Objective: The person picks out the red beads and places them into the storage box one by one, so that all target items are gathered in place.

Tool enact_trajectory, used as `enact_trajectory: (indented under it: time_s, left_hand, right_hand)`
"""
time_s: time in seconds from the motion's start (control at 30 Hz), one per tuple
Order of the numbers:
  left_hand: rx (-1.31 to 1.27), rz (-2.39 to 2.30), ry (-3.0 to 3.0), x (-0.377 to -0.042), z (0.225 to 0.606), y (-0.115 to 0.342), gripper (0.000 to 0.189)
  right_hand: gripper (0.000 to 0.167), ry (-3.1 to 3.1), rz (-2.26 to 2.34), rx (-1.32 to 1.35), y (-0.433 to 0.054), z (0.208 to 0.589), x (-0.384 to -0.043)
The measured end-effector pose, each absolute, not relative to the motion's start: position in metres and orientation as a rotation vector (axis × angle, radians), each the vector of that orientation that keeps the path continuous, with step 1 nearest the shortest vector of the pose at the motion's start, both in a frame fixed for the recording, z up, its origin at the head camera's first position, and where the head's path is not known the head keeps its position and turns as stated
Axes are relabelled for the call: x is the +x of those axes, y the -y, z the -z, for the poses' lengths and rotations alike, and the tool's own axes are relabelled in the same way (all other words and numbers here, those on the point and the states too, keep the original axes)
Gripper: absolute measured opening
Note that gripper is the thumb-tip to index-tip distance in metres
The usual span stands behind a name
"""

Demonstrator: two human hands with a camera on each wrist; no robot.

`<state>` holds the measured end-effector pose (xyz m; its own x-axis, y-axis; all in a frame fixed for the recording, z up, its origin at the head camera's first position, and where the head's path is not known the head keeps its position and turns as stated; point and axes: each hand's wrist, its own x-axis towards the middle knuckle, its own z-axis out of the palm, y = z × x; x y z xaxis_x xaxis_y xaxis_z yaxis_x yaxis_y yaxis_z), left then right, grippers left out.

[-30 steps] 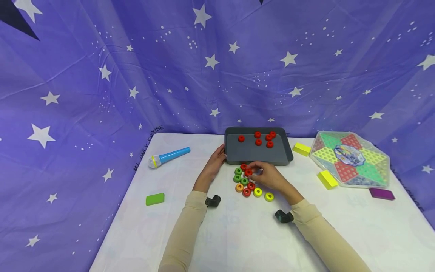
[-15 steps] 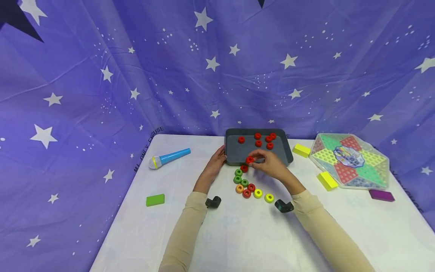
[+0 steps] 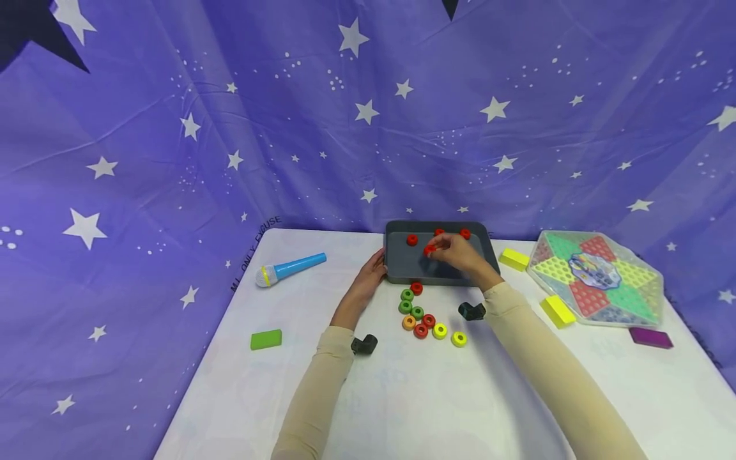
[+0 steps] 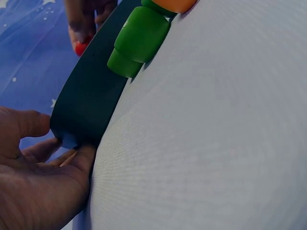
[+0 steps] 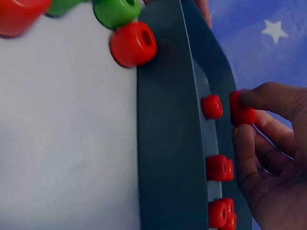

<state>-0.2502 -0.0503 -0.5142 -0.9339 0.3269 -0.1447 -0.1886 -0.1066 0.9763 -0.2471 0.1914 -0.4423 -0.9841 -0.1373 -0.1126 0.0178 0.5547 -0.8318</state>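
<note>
My right hand (image 3: 458, 252) reaches over the dark grey tray (image 3: 408, 268). It pinches a red ring-shaped bead (image 5: 242, 114) between thumb and fingertips, above the tray in the right wrist view. Inside the tray lie several more red beads (image 5: 212, 106), some of them hidden behind that hand in the head view. At the tray's near left side is my left hand (image 3: 368, 279). It holds the corner, thumb at the rim and fingers against the outer wall in the left wrist view.
Before the tray sit loose beads: red (image 3: 416, 289), green (image 3: 405, 306), orange (image 3: 409, 322) and yellow (image 3: 459, 339). A toy microphone (image 3: 293, 267) and green block (image 3: 266, 339) lie left. Rightward are yellow blocks (image 3: 558, 312), a hexagonal game board (image 3: 595, 278) and a purple block (image 3: 651, 337).
My right hand has lifted a red bead from the loose group and carried it forward, across the tray's near rim to above its middle. My left hand stays at the tray's side.
</note>
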Motion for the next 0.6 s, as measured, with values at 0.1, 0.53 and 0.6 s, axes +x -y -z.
enact_trajectory:
  time_s: [0.1,0.53,0.6]
  left_hand:
    - [0.16,-2.102,-1.836,-0.25,0.514,0.05,0.057]
    - [0.141,-2.121,-1.818,-0.25,0.515,0.05,0.057]
    - [0.138,-2.12,-1.817,-0.25,0.515,0.049,0.057]
  right_hand:
    - [0.029,-2.634,1.368,-0.077,-0.192,0.443,-0.254]
    - [0.027,-2.655,1.184,0.014,-0.191,0.449,-0.279]
    - [0.027,-2.666,1.151,0.023,-0.192,0.447,-0.28]
